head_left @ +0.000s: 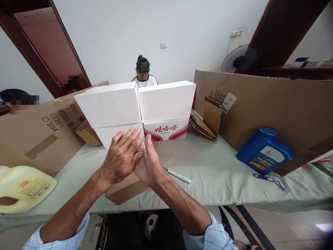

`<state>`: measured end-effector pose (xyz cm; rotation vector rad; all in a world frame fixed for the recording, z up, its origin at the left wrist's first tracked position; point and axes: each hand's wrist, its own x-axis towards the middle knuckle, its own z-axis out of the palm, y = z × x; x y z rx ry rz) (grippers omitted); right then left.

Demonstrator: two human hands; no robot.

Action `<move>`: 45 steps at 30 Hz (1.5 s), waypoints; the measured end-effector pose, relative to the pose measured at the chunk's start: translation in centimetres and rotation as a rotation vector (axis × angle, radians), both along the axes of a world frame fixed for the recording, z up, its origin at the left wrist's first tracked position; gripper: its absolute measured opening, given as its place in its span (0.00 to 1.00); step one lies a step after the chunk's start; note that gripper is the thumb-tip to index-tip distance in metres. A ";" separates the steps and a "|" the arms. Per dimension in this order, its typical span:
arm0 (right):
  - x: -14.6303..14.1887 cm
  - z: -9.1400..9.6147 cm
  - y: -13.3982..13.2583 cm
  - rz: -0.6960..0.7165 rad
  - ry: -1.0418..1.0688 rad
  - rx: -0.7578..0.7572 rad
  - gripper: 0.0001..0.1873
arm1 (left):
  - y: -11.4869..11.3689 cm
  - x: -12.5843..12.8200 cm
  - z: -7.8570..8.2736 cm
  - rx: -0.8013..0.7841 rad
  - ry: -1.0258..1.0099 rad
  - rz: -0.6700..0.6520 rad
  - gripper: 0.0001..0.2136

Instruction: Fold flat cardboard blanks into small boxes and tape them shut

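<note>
My left hand [122, 156] and my right hand [149, 163] are pressed together, palm to palm, in the middle of the view. The left fingers lie straight across the right palm, and the right thumb points up. No object shows between them; the space between the palms is hidden. Beneath them a brown cardboard box [127, 190] rests on the table, partly covered by my hands. Just right of my right wrist lies a slim white-handled tool with a narrow metal end [179, 175]. Behind my fingers, white boxes [166, 102] stand stacked; a lower one carries red lettering [166, 130].
A pale green cloth [215, 187] covers the table. Large cardboard sheets [260, 100] flank both sides. A yellow jug [36, 187] lies left; right are a blue jug [265, 149], a purple razor [270, 180] and folded cardboard [212, 116]. A person [143, 74] sits behind the boxes.
</note>
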<state>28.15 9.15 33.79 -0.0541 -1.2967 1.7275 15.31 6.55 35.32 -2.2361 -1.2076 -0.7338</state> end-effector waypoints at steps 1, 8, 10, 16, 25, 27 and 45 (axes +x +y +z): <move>0.0 0.1 0.0 0.008 0.003 0.012 0.44 | 0.2 -0.4 0.3 0.005 -0.001 0.009 0.27; 0.0 -0.6 -0.4 0.057 0.016 0.011 0.43 | 0.8 -1.3 1.2 0.041 0.021 0.120 0.27; 0.3 -1.0 0.0 0.060 0.002 0.000 0.42 | 0.6 -0.9 1.0 0.036 0.067 0.098 0.28; 1.7 -2.5 1.3 -0.099 -0.154 0.096 0.25 | 0.6 -1.9 0.7 -0.056 0.202 0.041 0.35; 10.2 -0.8 9.6 -0.830 -0.760 0.712 0.26 | -4.1 -8.8 1.5 -0.136 -0.346 0.274 0.25; 12.4 -0.8 12.1 -0.901 -0.981 0.732 0.28 | -5.8 -10.0 0.0 -0.191 -0.440 0.308 0.19; 10.1 -8.7 5.3 -0.535 -0.855 0.948 0.28 | -6.9 -11.3 -10.3 -0.671 -0.787 0.222 0.25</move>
